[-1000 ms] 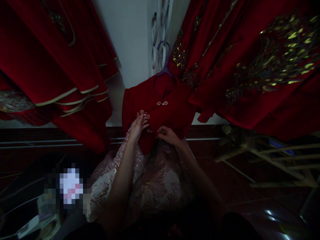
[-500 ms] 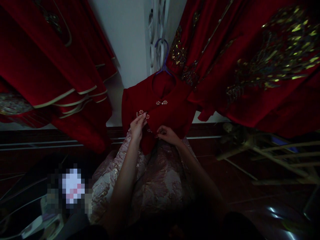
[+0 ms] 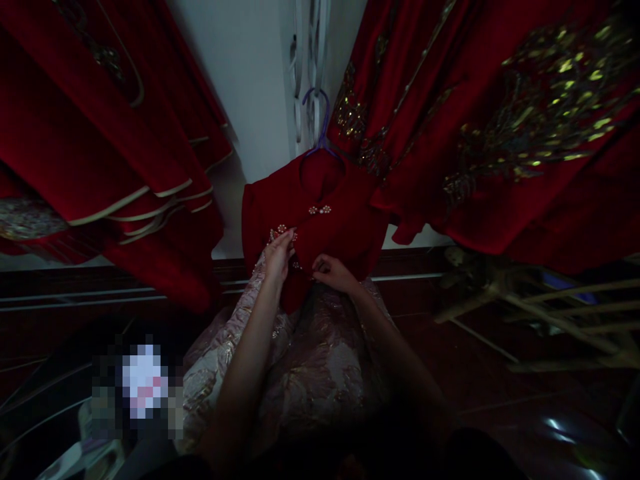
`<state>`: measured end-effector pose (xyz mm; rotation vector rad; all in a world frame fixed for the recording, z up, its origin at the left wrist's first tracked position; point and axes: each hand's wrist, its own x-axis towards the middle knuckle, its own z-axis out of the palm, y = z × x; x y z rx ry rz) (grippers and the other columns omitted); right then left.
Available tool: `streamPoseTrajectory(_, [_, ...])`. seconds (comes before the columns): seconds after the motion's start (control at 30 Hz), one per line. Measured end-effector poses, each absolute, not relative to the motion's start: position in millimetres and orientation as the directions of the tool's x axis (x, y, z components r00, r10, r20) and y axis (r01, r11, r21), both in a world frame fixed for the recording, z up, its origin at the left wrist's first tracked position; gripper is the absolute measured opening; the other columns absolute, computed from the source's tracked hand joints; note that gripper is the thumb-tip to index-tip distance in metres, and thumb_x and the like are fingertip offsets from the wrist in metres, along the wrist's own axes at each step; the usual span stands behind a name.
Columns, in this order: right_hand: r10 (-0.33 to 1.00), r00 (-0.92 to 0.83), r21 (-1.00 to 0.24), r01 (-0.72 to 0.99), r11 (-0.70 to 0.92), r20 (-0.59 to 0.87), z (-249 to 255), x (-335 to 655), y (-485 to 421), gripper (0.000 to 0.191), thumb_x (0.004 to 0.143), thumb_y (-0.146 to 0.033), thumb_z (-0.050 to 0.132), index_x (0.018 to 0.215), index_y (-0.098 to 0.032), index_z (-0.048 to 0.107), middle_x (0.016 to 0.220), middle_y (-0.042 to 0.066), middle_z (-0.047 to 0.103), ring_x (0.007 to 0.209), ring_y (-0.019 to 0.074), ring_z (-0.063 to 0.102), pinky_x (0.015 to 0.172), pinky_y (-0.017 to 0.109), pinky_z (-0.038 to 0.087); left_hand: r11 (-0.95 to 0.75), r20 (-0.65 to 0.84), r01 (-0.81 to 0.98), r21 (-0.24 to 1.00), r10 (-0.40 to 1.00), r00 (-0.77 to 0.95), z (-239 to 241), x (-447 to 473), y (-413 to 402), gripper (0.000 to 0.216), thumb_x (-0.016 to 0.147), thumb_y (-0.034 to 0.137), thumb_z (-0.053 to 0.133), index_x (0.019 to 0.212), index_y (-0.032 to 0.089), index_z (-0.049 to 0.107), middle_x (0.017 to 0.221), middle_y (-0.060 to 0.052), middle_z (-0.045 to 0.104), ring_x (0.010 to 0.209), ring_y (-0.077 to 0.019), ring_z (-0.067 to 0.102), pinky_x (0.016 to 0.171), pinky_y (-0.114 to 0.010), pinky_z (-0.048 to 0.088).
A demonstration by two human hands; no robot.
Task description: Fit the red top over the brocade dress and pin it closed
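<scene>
A small red jacket (image 3: 345,223) with pearl clasps hangs on a purple hanger (image 3: 320,120) against a white wall. My left hand (image 3: 277,257) pinches the jacket's front edge beside a pearl clasp (image 3: 283,231). My right hand (image 3: 334,272) is closed on the jacket's lower front edge, a little to the right. A second clasp (image 3: 320,210) sits fastened higher up near the collar. A pale pink brocade skirt (image 3: 305,360) hangs below the jacket, under my forearms.
Red garments with cream piping (image 3: 110,153) hang at the left. Red gowns with gold embroidery (image 3: 510,120) hang at the right, touching the jacket's shoulder. A pale wooden rack (image 3: 550,307) stands low at the right on a dark glossy floor (image 3: 500,400).
My hands have stayed on the jacket's front; the left fingers have shifted slightly at the clasp. The view has dropped a little.
</scene>
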<state>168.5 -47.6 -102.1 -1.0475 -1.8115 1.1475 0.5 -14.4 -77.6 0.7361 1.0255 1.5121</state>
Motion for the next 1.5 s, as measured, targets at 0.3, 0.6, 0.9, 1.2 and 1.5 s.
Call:
streamPoseTrajectory(0.3, [0.862,-0.506,-0.932,0.300,0.201,0.023,-92.1,188.9,-44.0,0.009,0.064,-0.017,0.058,0.073,-0.017,0.056,0.065,-0.004,0.057,0.060,0.0102,0.051,0.057,0.020,0.040,-0.649,0.575,0.523,0.552,0.751,0.324,2.7,3.0,8.6,0.035,0.090,0.041,0.053,0.117,0.020,0.063,0.111,-0.010,0.060,0.105,-0.0221,0.053,0.092,-0.037,0.043])
streamPoseTrajectory(0.6, [0.825,-0.564,-0.947,0.277,0.161,-0.024,-84.9,196.9,-47.7,0.013,0.063,-0.019,0.064,0.073,-0.018,0.055,0.063,-0.005,0.056,0.058,0.0092,0.051,0.053,0.019,0.039,-0.752,0.462,0.657,0.051,0.601,0.652,33.1,7.7,50.1,0.022,0.083,0.032,0.061,0.089,0.013,0.070,0.100,-0.010,0.057,0.109,-0.0292,0.046,0.102,-0.054,0.026])
streamPoseTrajectory(0.9, [0.857,-0.492,-0.921,0.245,0.304,0.152,-62.0,214.8,-48.8,0.008,0.075,-0.021,0.058,0.082,-0.018,0.058,0.080,0.001,0.063,0.073,0.0135,0.061,0.071,0.029,0.050,-0.824,0.488,0.489,0.288,0.565,0.666,37.9,3.0,52.3,0.010,0.075,0.024,0.061,0.082,0.018,0.064,0.079,-0.004,0.060,0.091,-0.0226,0.055,0.111,-0.052,0.017])
streamPoseTrajectory(1.2, [0.807,-0.248,-0.802,0.148,0.578,0.536,8.2,186.0,-8.9,0.048,0.086,-0.036,0.059,0.130,-0.024,0.047,0.140,0.006,0.049,0.133,0.0197,0.045,0.114,0.042,0.035,-0.785,0.504,0.542,0.300,0.613,0.609,26.0,10.1,45.9,0.014,0.083,0.028,0.054,0.089,0.017,0.062,0.073,-0.004,0.059,0.082,-0.0194,0.059,0.103,-0.041,0.036])
streamPoseTrajectory(1.5, [0.910,0.261,-0.793,0.599,0.109,0.322,15.4,121.0,47.0,0.100,0.084,-0.062,0.052,0.140,0.012,0.018,0.145,0.039,0.024,0.142,0.0437,0.021,0.113,0.059,0.018,-0.414,0.206,0.899,-0.144,0.876,0.437,37.5,-4.8,46.6,0.020,0.083,0.025,0.057,0.078,0.009,0.068,0.077,-0.018,0.069,0.088,-0.0299,0.066,0.082,-0.037,0.046])
